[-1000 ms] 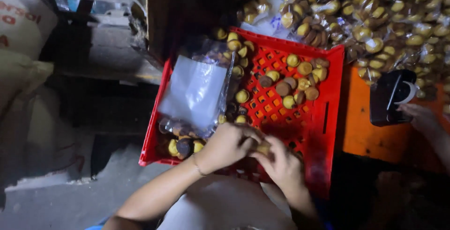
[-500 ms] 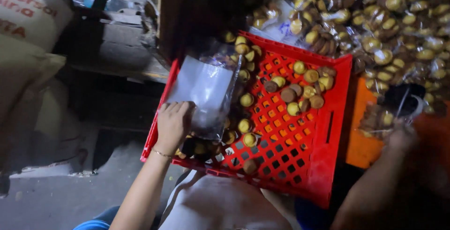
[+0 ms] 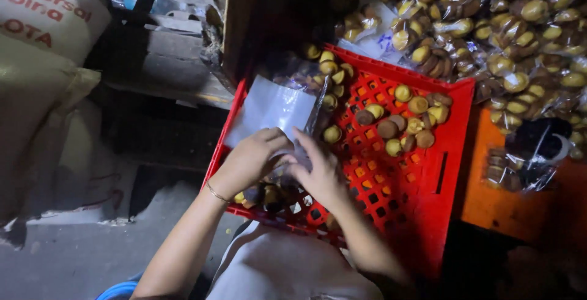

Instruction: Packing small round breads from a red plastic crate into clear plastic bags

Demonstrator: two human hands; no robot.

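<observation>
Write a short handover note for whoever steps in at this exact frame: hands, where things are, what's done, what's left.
Left hand and right hand both pinch the clear plastic bag at its near end, over the red crate.
A few small round cakes sit by the crate's near-left edge under the left hand; whether inside the bag is unclear.
Loose cakes lie on the crate floor, upper right.
Filled bags are piled beyond the crate.
Left: loose cakes unbagged.

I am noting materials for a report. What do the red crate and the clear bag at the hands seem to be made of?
Red crate: likely rigid moulded plastic, uniform colour, lattice floor, slot in wall.
Clear bag: thin plastic film, probably; translucent, glossy, creased.
Left hand and right hand both touch the bag.
</observation>
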